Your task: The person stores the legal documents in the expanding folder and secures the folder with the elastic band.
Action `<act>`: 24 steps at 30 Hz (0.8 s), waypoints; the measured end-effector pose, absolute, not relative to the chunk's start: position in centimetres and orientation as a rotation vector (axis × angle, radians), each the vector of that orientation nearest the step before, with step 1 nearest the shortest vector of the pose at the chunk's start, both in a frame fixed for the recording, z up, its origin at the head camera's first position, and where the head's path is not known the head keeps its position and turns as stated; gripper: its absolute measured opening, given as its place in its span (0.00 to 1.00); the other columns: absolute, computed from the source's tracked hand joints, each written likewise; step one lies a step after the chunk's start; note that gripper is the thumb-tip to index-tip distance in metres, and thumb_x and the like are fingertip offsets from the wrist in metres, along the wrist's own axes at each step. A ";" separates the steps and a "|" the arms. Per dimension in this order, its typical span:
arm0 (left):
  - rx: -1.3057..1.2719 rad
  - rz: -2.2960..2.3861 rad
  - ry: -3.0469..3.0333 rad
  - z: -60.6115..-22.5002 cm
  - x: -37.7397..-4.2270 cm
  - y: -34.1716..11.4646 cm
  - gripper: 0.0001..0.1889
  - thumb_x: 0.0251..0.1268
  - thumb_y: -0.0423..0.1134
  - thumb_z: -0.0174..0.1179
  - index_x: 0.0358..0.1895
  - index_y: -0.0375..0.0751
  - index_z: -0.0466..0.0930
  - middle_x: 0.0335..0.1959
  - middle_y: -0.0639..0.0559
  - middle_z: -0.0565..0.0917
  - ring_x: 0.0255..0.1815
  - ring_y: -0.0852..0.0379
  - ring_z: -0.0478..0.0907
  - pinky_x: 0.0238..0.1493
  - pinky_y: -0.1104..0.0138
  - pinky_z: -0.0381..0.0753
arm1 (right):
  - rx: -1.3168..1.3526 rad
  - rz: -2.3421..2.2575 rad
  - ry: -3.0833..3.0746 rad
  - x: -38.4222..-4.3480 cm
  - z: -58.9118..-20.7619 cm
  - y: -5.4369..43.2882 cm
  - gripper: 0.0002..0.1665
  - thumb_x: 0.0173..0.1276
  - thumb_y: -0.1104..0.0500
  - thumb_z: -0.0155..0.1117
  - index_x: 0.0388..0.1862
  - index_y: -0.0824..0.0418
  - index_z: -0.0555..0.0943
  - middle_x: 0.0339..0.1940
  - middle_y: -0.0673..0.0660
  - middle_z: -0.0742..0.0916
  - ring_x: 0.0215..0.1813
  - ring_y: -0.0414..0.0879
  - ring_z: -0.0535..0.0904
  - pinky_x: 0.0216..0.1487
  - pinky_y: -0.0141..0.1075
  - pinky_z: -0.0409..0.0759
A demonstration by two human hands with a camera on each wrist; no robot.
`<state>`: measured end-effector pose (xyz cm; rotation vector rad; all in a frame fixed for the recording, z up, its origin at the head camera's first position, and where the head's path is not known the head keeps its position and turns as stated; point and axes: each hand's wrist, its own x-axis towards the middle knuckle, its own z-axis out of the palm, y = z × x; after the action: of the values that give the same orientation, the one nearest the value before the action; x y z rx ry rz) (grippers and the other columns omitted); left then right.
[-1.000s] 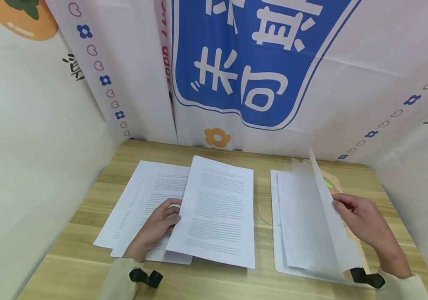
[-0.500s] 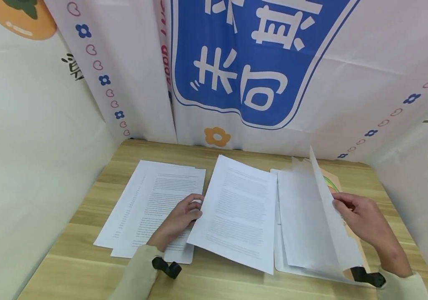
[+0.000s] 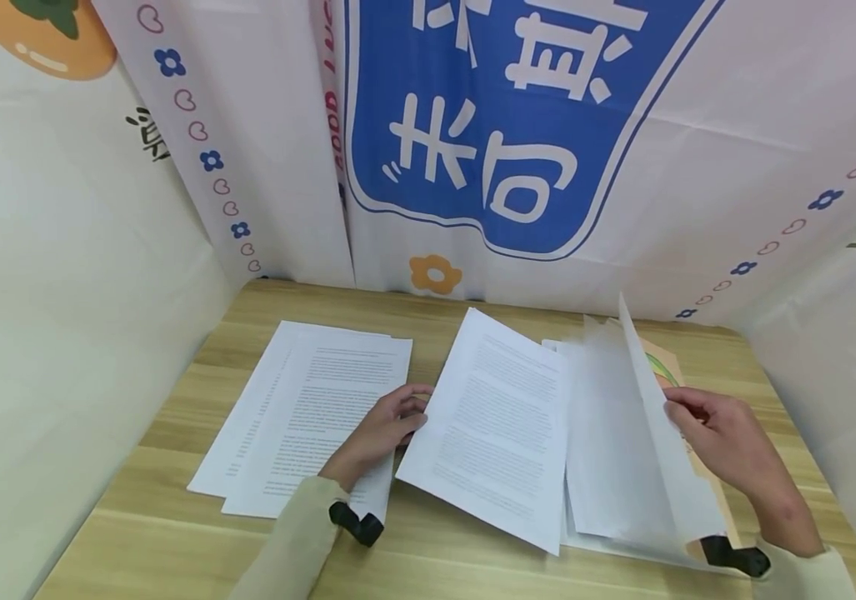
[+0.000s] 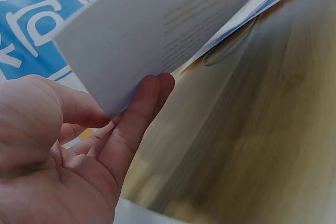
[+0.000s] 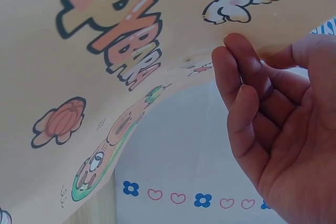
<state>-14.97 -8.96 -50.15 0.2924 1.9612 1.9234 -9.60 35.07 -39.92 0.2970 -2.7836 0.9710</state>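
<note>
My left hand (image 3: 378, 433) pinches the left edge of a printed sheet of paper (image 3: 495, 433) between thumb and fingers. The paper is raised and tilted, its right side overlapping the open folder. In the left wrist view, its corner sits between thumb and fingertips. On the right, my right hand (image 3: 731, 437) holds up the folder's cover (image 5: 47, 82), which is tan with cartoon drawings and lettering outside. Beneath the raised cover are a translucent leaf (image 3: 615, 450) and white paper. The folder's left part is mostly hidden by the sheet.
Two overlapping stacks or sheets of printed paper (image 3: 322, 400) lie on the left of the wooden table (image 3: 142, 517). A thin looped cord (image 4: 231, 45) lies beside the folder. Printed white cloth (image 3: 698, 192) walls the table at the back and both sides.
My left hand has moved right with the printed sheet, from over the left papers to over the folder's left edge. The right hand and raised cover have stayed in place.
</note>
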 end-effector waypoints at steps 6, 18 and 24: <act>0.336 1.903 2.028 -49.9 -15.9 -7.7 0.24 0.77 0.27 0.53 0.73 0.34 0.70 0.50 0.40 0.80 0.44 0.52 0.81 0.41 0.63 0.83 | 0.331 0.981 -2.767 -9.6 -40.0 35.2 0.16 0.77 0.68 0.59 0.58 0.77 0.82 0.28 0.55 0.81 0.23 0.40 0.69 0.19 0.32 0.66; 0.343 1.780 2.223 -48.6 -18.4 -5.4 0.21 0.75 0.27 0.54 0.69 0.37 0.77 0.48 0.46 0.82 0.50 0.51 0.79 0.50 0.60 0.79 | 0.336 0.961 -2.752 -9.6 -40.3 35.0 0.15 0.76 0.69 0.60 0.56 0.78 0.82 0.34 0.59 0.85 0.27 0.39 0.72 0.21 0.31 0.69; 0.291 1.840 2.187 -49.5 -18.6 -4.1 0.22 0.74 0.25 0.54 0.68 0.34 0.75 0.47 0.43 0.81 0.48 0.51 0.79 0.47 0.63 0.78 | 0.338 0.973 -2.751 -9.7 -40.4 35.0 0.15 0.76 0.69 0.60 0.56 0.77 0.82 0.39 0.62 0.87 0.29 0.40 0.73 0.23 0.31 0.71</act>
<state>-18.59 -4.11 -49.47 0.2911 2.1871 1.8403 -9.71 34.98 -40.38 0.3384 -2.7510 0.9728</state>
